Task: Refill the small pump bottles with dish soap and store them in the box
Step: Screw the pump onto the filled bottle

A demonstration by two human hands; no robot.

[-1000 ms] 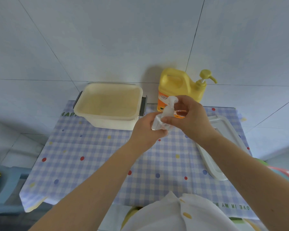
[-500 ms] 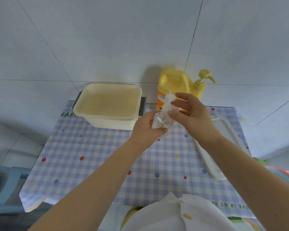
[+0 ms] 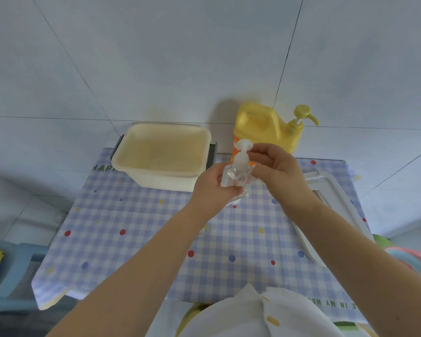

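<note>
A small clear pump bottle [image 3: 235,177] with a white pump top [image 3: 243,152] is held above the table's middle. My left hand [image 3: 213,188] grips its clear body from the left. My right hand [image 3: 277,171] pinches the pump collar with its fingertips from the right. Behind them stands the big yellow dish soap jug [image 3: 265,127] with its own pump, against the wall. The cream storage box [image 3: 163,154], open with dark side latches, sits at the back left of the table.
The box's white lid [image 3: 336,210] lies on the right side of the blue checked tablecloth [image 3: 144,239]. A blue stool [image 3: 7,268] stands lower left, and coloured basins [image 3: 413,259] show at the right edge. White tiled wall is behind.
My right hand has slid from covering the pump head down to pinching the collar, so the pump top now shows. The bottle sits a little more upright in my left hand.
</note>
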